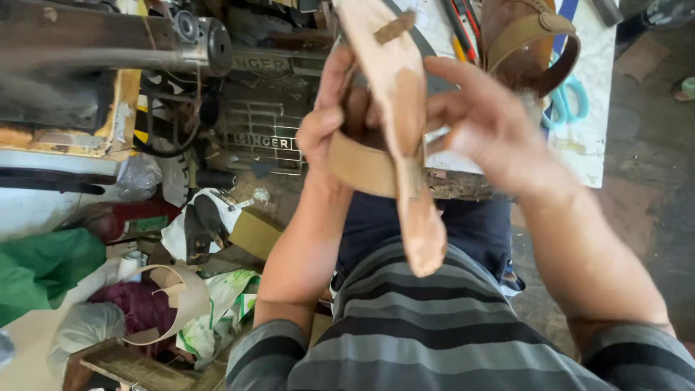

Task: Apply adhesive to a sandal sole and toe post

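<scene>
A dark metal nameplate (262, 141) with raised letters is sitting on the sewing machine stand at about ten o'clock from the hands, and a second lettered bar (261, 65) is lying just above it. A tan cardboard box (254, 233) is resting on the floor at eight o'clock.

Lighting: soft, even daylight, brightest on the white table (590, 137) at upper right, with no hard shadows; the sewing machine (108, 43) at upper left sits dim and murky. Sharpness: motion blur smears the right hand (499, 134) and the tan leather piece (405, 145); striped shirt (434, 333) reasonably crisp. Edges: mild wide-angle stretching, slight softness in the corners.
</scene>
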